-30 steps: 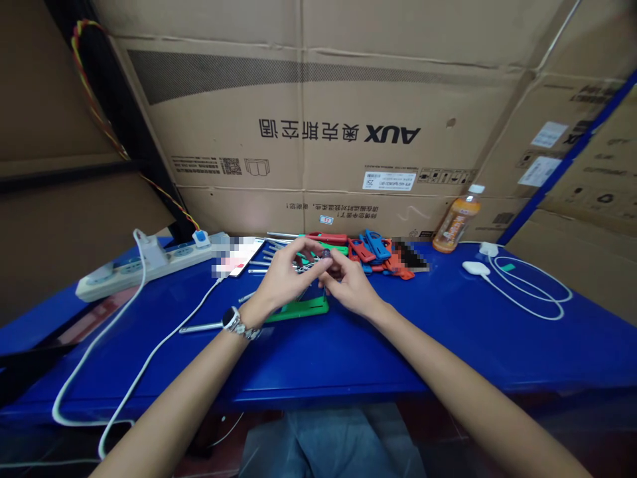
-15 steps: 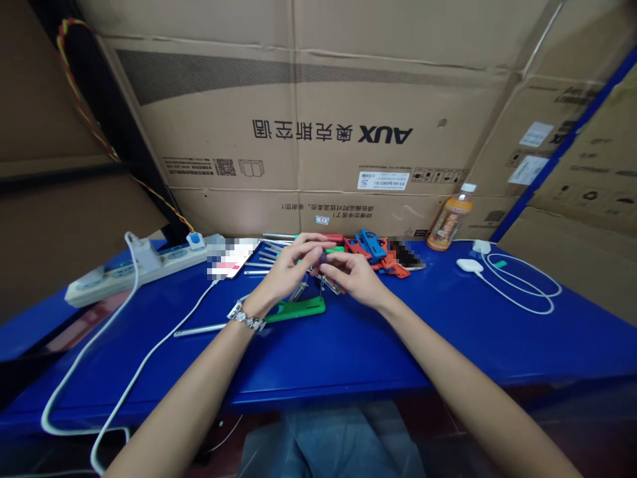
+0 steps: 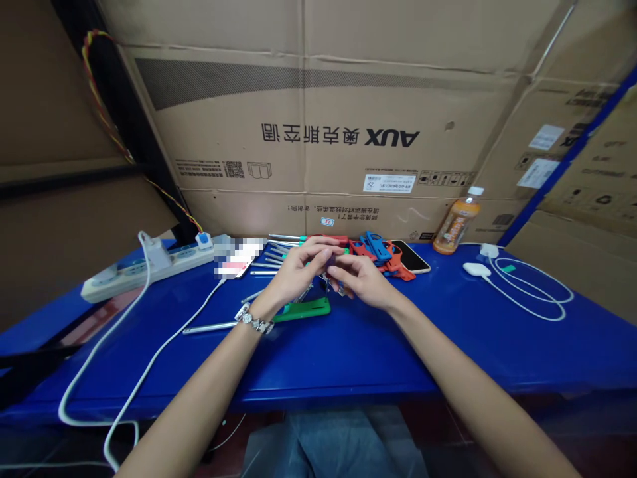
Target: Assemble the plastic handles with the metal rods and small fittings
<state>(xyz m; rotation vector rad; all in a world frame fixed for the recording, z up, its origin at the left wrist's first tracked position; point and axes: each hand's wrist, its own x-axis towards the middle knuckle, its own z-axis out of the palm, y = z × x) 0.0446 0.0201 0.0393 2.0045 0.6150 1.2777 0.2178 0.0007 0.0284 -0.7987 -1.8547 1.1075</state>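
Note:
In the middle of the table, my left hand (image 3: 294, 273) and my right hand (image 3: 369, 282) meet fingertip to fingertip. Both are closed in a pinch around a small dark part (image 3: 330, 261), mostly hidden by the fingers. A thin wire seems to hang below it. Just under my hands lies a green lighter handle shell (image 3: 311, 309), a metal tube (image 3: 209, 328) reaching out to its left past my bracelet. Small metal pieces (image 3: 322, 285) show between the hands. Behind my left hand are several metal rods (image 3: 266, 272); blue handle parts (image 3: 377, 247) and red handle parts (image 3: 398, 264) are heaped behind my right.
A phone (image 3: 415, 257) lies beside the heap. An orange drink bottle (image 3: 455, 222) stands at the back right, near a white charger cable (image 3: 542, 315). On the left are a power strip (image 3: 119, 282) and a blurred-out device (image 3: 246, 257). A cardboard wall (image 3: 223, 126) closes off the back.
The view has shifted slightly, so everything sits a little further right. Both hands keep their pinch at the small dark part, with my right fingers curled a bit lower.

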